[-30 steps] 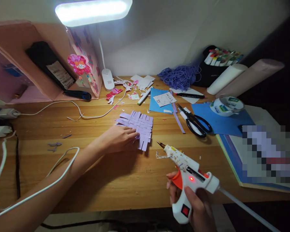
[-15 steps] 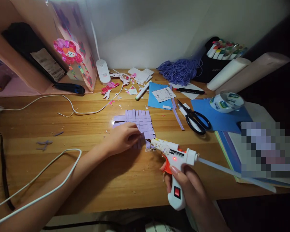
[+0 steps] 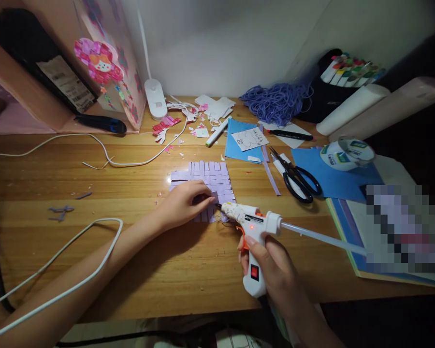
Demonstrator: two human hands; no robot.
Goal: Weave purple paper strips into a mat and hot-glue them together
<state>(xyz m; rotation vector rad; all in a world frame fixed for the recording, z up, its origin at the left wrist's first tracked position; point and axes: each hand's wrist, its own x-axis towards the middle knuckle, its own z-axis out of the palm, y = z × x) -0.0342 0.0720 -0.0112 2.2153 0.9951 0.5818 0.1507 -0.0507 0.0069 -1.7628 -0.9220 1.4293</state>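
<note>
A woven mat of purple paper strips (image 3: 221,181) lies on the wooden table, some strip ends loose at its edges. Over its lower left part rests my left hand (image 3: 186,203), thumb and forefinger pinched on the end of a purple paper strip (image 3: 214,197). My right hand (image 3: 270,263) grips a white hot glue gun (image 3: 255,280) with an orange trigger and a lit red light. The gun's nozzle points left, right by the pinched strip. A long clear glue stick (image 3: 322,237) sticks out of the gun's back. My left hand hides part of the mat.
Black-handled scissors (image 3: 297,176), blue paper (image 3: 239,145) and a tape roll (image 3: 348,153) lie to the right. Purple yarn (image 3: 277,102) and paper scraps (image 3: 166,126) are at the back. A white cable (image 3: 108,251) crosses over my left forearm.
The glue gun has moved a little left, its nozzle now nearer my left fingertips. My left hand has lifted the strip end slightly. The whole view has shifted a little.
</note>
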